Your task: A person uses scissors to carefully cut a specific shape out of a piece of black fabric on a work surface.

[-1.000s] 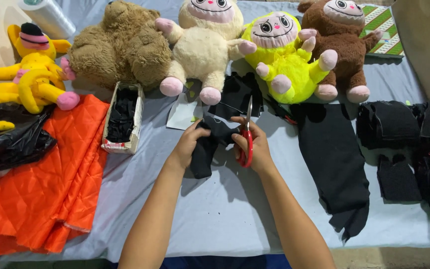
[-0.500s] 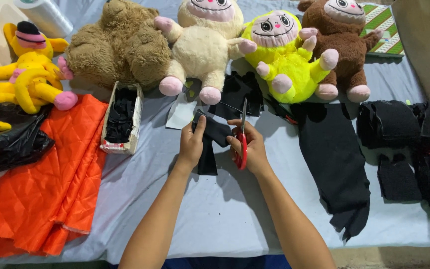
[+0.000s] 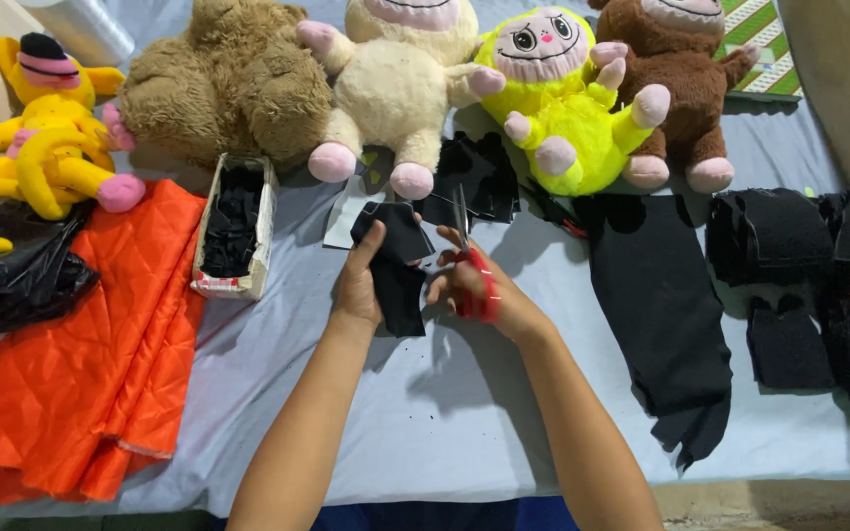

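- Head view: our left hand pinches a piece of black fabric at its upper edge, thumb against fingers, just above the centre of the frame.
- Our right hand is closed through the red handles of the scissors, whose blades meet the fabric's right edge.
- We judge the cutting to be partway: the piece is not yet fully trimmed, while a small box of black scraps left of it and stacked black pieces at the right look already cut.
- The fabric's long axis runs top to bottom, hanging toward the grey table cover.
- The scissor blades point up toward the plush toys.
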